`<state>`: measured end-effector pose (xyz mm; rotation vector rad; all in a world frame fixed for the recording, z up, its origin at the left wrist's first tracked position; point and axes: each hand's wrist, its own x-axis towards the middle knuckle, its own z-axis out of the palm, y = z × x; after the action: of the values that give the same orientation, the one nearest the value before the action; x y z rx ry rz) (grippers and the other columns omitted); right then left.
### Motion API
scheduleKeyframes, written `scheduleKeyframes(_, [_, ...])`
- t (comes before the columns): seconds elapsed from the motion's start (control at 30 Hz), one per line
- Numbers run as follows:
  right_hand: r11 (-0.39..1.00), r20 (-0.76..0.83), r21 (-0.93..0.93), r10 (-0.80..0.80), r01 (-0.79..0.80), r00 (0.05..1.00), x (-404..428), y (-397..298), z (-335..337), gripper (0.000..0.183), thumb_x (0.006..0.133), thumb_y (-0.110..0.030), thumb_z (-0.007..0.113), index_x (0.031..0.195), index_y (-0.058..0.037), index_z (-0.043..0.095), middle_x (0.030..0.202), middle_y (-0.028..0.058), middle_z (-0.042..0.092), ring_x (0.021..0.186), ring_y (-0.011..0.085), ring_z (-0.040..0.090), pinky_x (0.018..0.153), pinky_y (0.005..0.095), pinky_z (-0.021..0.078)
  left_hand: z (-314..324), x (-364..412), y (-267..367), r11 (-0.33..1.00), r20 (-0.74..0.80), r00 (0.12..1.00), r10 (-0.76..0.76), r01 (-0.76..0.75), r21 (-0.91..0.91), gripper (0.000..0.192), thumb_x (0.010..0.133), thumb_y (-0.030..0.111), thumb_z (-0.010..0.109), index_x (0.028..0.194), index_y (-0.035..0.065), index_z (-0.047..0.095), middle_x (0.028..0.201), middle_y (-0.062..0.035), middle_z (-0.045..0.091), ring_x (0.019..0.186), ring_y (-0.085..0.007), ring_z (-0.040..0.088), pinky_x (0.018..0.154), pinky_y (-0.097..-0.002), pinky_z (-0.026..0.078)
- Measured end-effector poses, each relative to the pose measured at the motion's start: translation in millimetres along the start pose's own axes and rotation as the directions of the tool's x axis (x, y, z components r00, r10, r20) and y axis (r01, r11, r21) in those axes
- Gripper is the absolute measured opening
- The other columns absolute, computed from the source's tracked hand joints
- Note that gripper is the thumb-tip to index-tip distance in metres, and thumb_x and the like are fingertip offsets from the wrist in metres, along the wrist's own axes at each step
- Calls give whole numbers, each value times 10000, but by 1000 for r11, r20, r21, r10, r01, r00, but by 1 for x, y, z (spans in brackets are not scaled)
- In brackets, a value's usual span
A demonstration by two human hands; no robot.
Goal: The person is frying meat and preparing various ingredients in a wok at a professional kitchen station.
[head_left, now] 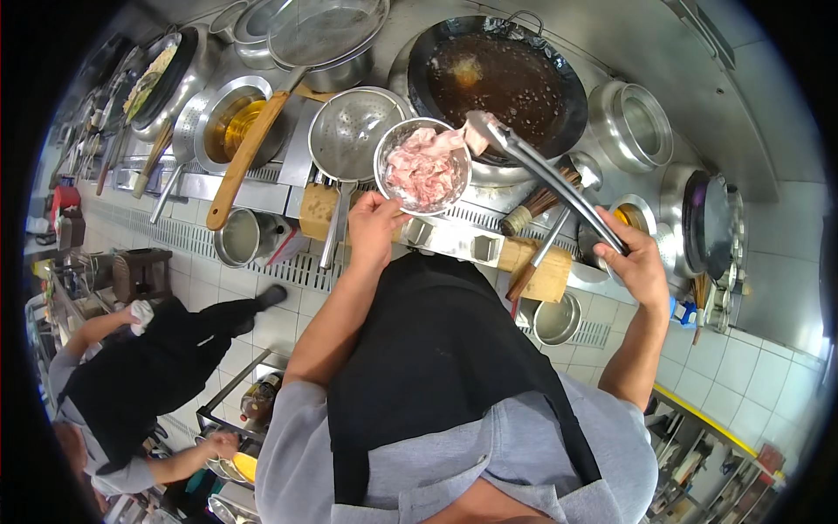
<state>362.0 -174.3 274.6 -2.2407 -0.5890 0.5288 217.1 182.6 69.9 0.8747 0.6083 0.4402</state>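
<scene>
My left hand (374,226) grips the rim of a metal bowl (466,171) that holds thin slices of raw, pale pink meat (422,167). In my right hand (632,255) is a pair of metal tongs (556,182), with a piece of meat at their tips over the bowl's right edge. Beyond them stands a black wok (576,92) of dark, bubbling oil (517,85), where one light golden piece floats. A perforated metal strainer (357,134) lies just left of the bowl.
A wooden-handled mesh skimmer (252,154) crosses the left counter near a pot of yellow oil (213,124). A bamboo brush (524,213) and a ladle (550,245) lie right of centre. Metal pots (641,124) stand at the right. A co-worker in a black apron (141,386) is behind at the left.
</scene>
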Motion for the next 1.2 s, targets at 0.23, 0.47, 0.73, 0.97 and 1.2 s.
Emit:
scheduleKeyframes(0.23, [977, -163, -113, -197, 180, 967, 28, 12, -16, 561, 864, -28, 765, 1399, -30, 597, 1072, 6, 700, 854, 87, 547, 806, 245, 478, 2, -5, 2, 999, -10, 1000, -7, 6, -44, 176, 919, -9, 644, 807, 41, 518, 920, -80, 634, 832, -167, 660, 824, -399, 631])
scheduleKeyframes(0.47, [872, -167, -487, -151, 52, 974, 139, 66, -11, 557, 843, -286, 776, 1375, -190, 639, 1012, 187, 744, 889, 259, 703, 885, 354, 519, -6, -19, 4, 999, 11, 1000, 23, -22, -36, 173, 919, -2, 642, 807, 52, 522, 937, -81, 645, 839, -166, 659, 826, -395, 626])
scheduleKeyframes(0.73, [909, -371, -416, -176, 6, 912, 132, 35, -9, 572, 848, -305, 790, 1381, -163, 637, 934, 219, 739, 832, 265, 725, 807, 386, 535, -17, -34, 12, 1000, -26, 1000, -5, 4, -30, 181, 917, 25, 668, 804, 55, 531, 903, -75, 640, 816, -154, 656, 810, -382, 626])
scheduleKeyframes(0.97, [965, 10, -181, -192, 190, 981, 15, -40, 21, 621, 804, -128, 824, 1392, -160, 626, 1293, 167, 685, 1136, 201, 686, 997, 318, 501, -15, -23, 6, 992, 11, 992, 128, -128, -15, 159, 925, -4, 656, 812, 31, 549, 850, -59, 621, 769, -128, 643, 758, -324, 621])
scheduleKeyframes(1.2, [915, 55, -333, -224, 229, 973, -1, -40, 65, 539, 825, -104, 787, 1345, -130, 647, 1213, 164, 697, 1056, 366, 680, 901, 388, 538, 1, -11, 9, 991, 71, 990, 120, -123, 43, 158, 952, 0, 621, 814, 42, 557, 921, -76, 670, 821, -147, 664, 836, -366, 612])
